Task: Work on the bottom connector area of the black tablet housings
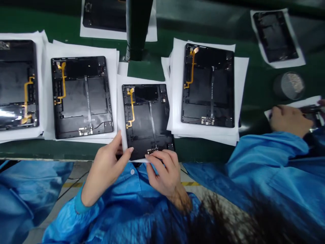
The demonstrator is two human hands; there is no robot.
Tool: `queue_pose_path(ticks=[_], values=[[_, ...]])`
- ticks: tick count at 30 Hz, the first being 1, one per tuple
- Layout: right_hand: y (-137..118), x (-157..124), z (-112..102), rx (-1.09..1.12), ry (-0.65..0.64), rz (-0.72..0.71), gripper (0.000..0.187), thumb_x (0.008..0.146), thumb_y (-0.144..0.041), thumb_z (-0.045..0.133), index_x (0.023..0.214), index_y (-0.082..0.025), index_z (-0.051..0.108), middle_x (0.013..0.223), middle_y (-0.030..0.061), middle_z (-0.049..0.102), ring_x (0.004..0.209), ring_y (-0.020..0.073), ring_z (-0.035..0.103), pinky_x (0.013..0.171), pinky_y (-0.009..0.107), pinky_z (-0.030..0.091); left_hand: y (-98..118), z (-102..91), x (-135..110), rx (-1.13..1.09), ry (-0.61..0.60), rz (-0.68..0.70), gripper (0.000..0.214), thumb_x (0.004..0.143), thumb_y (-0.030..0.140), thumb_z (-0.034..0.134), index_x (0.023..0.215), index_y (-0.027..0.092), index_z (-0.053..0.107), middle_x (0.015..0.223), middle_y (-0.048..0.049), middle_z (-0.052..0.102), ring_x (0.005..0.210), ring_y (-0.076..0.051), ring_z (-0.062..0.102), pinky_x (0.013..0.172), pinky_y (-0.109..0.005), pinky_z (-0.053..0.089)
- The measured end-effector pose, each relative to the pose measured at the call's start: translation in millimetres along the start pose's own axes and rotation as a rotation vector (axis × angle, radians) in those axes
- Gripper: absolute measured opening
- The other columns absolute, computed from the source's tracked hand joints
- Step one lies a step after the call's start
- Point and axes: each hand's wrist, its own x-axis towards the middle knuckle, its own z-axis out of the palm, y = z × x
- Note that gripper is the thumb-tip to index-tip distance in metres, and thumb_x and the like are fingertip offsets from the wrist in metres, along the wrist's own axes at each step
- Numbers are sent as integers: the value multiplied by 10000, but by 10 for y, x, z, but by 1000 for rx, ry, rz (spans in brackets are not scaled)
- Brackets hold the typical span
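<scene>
An open black tablet chassis (147,118) with a yellow flex cable lies on a white paper sheet (121,101) at the near edge of the green belt (152,69). My left hand (108,169) pinches the sheet and the chassis's lower left corner between thumb and fingers. Curled over the chassis's bottom edge, my right hand (165,171) has its fingertips pressed at the small connector there.
More open chassis on paper lie left (81,96), far left (17,84), right (208,84) and at the back (104,15), (275,35). A dark post (137,30) stands behind. A co-worker's hand (289,120) in a blue sleeve works at right, near a metal cylinder (289,85).
</scene>
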Motion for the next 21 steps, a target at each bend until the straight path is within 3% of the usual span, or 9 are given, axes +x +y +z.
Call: queue_pose_path(ticks=[3, 6, 11, 15, 21], values=[[-52, 70, -81, 56, -101, 31, 322, 750, -115, 704, 1051, -226, 683, 940, 74, 697, 887, 255, 627, 780, 403, 605, 102, -47, -152, 315, 234, -40, 275, 969, 390, 515, 1130, 196, 625, 929, 101, 678, 759, -149, 693, 631, -328, 526], [-104, 142, -93, 174, -153, 69, 256, 793, -144, 668, 1034, -230, 645, 940, 69, 680, 902, 251, 622, 772, 409, 594, 154, -81, -264, 478, 375, 43, 259, 1008, 294, 460, 1169, 200, 640, 1094, 42, 665, 935, -168, 693, 779, -392, 572], [-163, 292, 19, 129, -189, 124, 136, 862, -153, 636, 982, -208, 601, 891, 54, 660, 858, 223, 576, 755, 384, 549, -7, -89, -286, 456, 334, 232, 208, 945, 167, 550, 1104, 236, 664, 1022, -17, 689, 900, -150, 682, 828, -290, 575], [-206, 389, 83, -25, -332, 118, 66, 901, -242, 624, 890, -183, 598, 853, 59, 628, 845, 221, 521, 713, 366, 485, -88, -62, -272, 424, 292, 315, 284, 921, 114, 558, 1158, 247, 641, 993, -37, 678, 857, -150, 659, 780, -282, 529], [-233, 381, 127, -91, -414, 113, 122, 911, -119, 552, 812, -188, 571, 823, 60, 592, 828, 217, 475, 696, 364, 432, -40, -34, -278, 399, 346, 324, 282, 924, 122, 550, 1131, 289, 644, 906, -20, 654, 785, -142, 627, 712, -287, 502]])
